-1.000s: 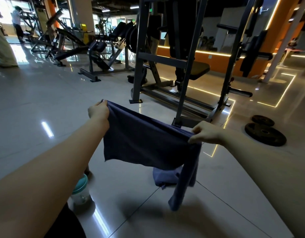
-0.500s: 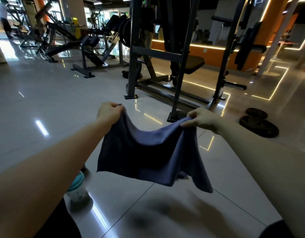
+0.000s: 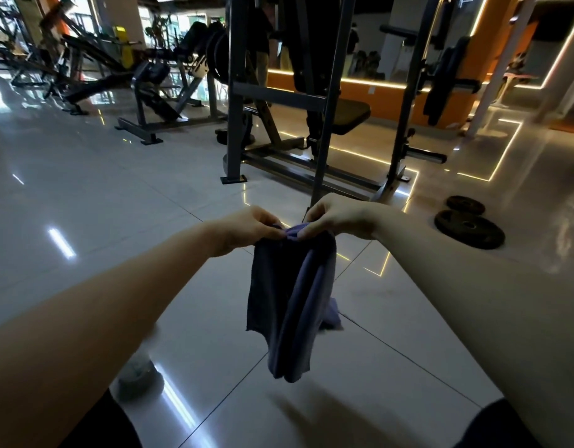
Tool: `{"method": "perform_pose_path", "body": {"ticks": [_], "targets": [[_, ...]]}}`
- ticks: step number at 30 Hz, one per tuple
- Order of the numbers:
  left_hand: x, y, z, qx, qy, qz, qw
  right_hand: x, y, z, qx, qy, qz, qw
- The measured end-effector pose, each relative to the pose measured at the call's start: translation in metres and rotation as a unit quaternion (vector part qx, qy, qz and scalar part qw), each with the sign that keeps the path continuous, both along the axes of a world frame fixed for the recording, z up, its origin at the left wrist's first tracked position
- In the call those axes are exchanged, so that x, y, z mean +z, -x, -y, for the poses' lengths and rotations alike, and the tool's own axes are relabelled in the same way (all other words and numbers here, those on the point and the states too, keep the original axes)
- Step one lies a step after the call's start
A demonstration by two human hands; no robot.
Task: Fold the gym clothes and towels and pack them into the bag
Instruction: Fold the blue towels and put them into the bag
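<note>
A dark blue towel (image 3: 290, 299) hangs folded in half lengthwise in the air in front of me, above the tiled floor. My left hand (image 3: 251, 226) and my right hand (image 3: 335, 218) are close together at its top edge, each pinching a corner, fingertips almost touching. Behind the towel's lower right, a bit of another blue cloth (image 3: 332, 315) lies on the floor. No bag is in view.
A blurred bottle with a teal lid (image 3: 135, 378) stands on the floor by my left arm. A grey weight rack (image 3: 314, 101) rises straight ahead. Two black weight plates (image 3: 468, 227) lie on the floor at the right. More gym machines stand at the back left.
My hands have come together from about a towel's width apart, bringing the two top corners side by side. The towel, spread wide before, now hangs doubled and narrow.
</note>
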State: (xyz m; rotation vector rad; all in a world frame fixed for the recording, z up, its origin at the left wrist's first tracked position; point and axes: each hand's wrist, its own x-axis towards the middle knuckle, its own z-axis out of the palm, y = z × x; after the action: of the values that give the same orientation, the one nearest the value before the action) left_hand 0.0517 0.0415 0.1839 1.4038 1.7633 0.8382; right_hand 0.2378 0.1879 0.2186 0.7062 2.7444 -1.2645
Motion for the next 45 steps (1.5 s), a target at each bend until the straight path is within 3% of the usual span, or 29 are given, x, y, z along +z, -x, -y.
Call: {"method": "perform_pose_path", "body": {"ticks": [4,7,10,14,18,22,25,31,39,41,43,45], "targets": [[-0.011,0.026,0.0,0.124,-0.052,-0.062,0.989,-0.008,-0.014,-0.008,-0.033,0.023,0.023,0.999],[-0.026,0.044,0.008,0.217,-0.041,-0.083,0.972,-0.012,-0.024,-0.013,-0.09,0.06,0.003,0.994],[-0.04,0.058,0.016,0.252,-0.003,-0.093,0.963,-0.011,-0.034,-0.015,-0.139,0.105,0.011,0.985],[-0.044,0.072,0.021,0.293,-0.025,-0.085,0.952,-0.011,-0.043,-0.02,-0.113,0.131,0.085,0.981],[-0.041,0.077,0.02,0.333,-0.057,-0.096,0.936,-0.011,-0.045,-0.021,-0.075,0.128,0.115,0.982],[-0.043,0.082,0.02,0.348,-0.059,-0.087,0.932,-0.015,-0.043,-0.024,-0.109,0.109,0.129,0.98],[-0.044,0.083,0.021,0.345,-0.056,-0.085,0.933,-0.019,-0.044,-0.03,-0.183,0.092,0.067,0.976],[-0.051,0.086,0.026,0.365,-0.034,-0.082,0.927,-0.014,-0.055,-0.032,-0.21,0.199,-0.087,0.953],[-0.029,0.071,0.023,0.224,-0.023,-0.004,0.974,0.02,-0.041,-0.014,-0.203,0.141,-0.228,0.942],[-0.003,0.063,0.026,0.096,-0.008,0.091,0.991,0.043,-0.043,-0.008,-0.121,0.183,-0.237,0.946],[0.026,0.055,0.034,-0.051,0.023,0.214,0.975,0.067,-0.051,-0.005,-0.004,0.279,-0.238,0.93],[0.042,0.056,0.04,-0.103,0.046,0.26,0.959,0.078,-0.054,-0.004,0.042,0.303,-0.2,0.931]]}}
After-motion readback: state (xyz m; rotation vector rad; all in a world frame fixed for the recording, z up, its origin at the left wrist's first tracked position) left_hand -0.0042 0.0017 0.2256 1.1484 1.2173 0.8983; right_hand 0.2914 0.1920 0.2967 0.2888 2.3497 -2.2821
